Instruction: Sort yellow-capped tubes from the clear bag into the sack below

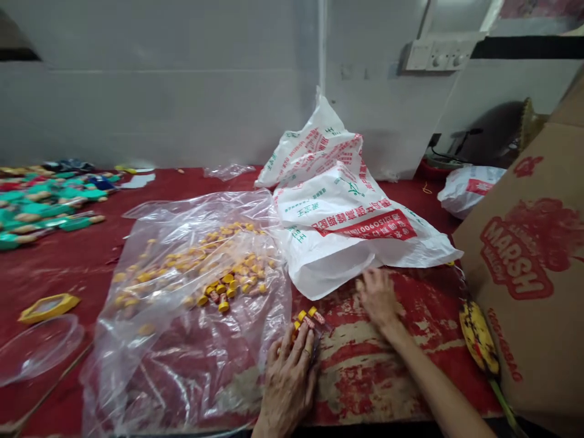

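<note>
My left hand (pixel 289 371) rests palm down on the table at the right edge of the clear plastic bag. Its fingers lie over a few small yellow-capped vials (pixel 314 316) with pinkish contents. My right hand (pixel 378 301) reaches to the mouth of a white printed sack (pixel 337 267), fingers stretched out at its lower edge. Whether they touch the sack I cannot tell. Inside the clear plastic bag (pixel 182 365) lie many more vials (pixel 223 298), some of them loose at its opening.
A cardboard box (pixel 524 340) stands at the right, with a spotted banana (pixel 479 334) beside it. Green figure-shaped pieces (pixel 55 210) lie heaped at the far left. Nearer are a yellow-rimmed piece (pixel 48 307) and a clear round lid (pixel 41 350). A grey wall (pixel 182 109) closes the back.
</note>
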A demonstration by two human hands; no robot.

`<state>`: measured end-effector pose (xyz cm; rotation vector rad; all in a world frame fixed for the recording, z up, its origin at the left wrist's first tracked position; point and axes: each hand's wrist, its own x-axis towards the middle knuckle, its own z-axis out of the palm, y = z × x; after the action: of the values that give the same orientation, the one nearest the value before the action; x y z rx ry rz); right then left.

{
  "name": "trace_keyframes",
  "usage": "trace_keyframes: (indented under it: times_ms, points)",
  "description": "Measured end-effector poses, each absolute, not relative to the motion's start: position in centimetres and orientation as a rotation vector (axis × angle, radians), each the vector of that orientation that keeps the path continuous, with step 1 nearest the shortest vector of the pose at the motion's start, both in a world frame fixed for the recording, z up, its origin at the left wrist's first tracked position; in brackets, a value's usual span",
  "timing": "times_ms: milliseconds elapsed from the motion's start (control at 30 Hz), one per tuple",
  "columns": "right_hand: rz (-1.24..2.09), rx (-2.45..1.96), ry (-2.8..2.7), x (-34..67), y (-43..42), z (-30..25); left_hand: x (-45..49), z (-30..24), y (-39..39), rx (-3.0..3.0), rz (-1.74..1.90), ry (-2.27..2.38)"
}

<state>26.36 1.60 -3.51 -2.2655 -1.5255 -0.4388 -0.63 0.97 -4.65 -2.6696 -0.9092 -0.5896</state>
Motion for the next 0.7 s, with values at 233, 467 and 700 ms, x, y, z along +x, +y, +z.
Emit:
trace_keyframes:
  times_ms: [233, 467, 700]
  points:
    - [-0.397, -2.387, -1.843, 31.8, 0.9, -6.1, -0.7, -3.7, -0.1, -2.671, -0.601, -1.021]
    - [0.409, -2.205, -2.227, 29.5, -1.8, -3.8, -1.3, -3.8, -0.9, -2.791, -0.524, -1.125]
    - [0.347, -2.491, -2.119, 27.3, -0.4, -1.5, -1.5, -3.7, -0.8, -2.816, -0.537, -1.071]
